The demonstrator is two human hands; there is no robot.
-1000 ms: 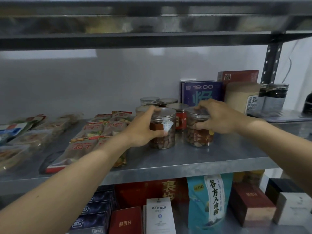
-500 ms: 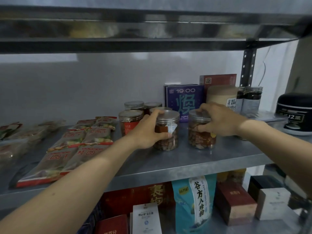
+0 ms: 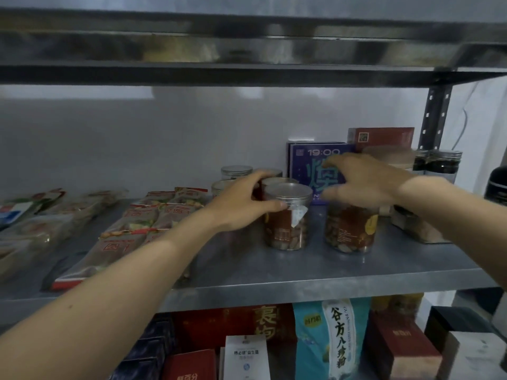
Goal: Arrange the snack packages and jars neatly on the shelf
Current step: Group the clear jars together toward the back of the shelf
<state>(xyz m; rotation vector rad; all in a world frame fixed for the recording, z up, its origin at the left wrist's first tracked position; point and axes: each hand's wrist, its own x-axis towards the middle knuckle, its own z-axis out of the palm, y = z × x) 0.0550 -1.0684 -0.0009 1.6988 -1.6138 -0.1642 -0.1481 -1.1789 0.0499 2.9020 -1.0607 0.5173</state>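
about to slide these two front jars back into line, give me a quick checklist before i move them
1. Left hand grip on the left clear plastic nut jar with the silver lid: ok, thumb and fingers wrap its upper part.
2. Right hand grip on the right clear nut jar with the dark label: not ok, the fingers are spread above the lid and it looks unheld.
3. Both jars upright on the grey metal shelf: ok.
4. Gap between the two jars: ok, they stand apart.
5. Room behind the left jar: not ok, other silver-lidded jars stand close behind.
6. Lids screwed tight: cannot tell.
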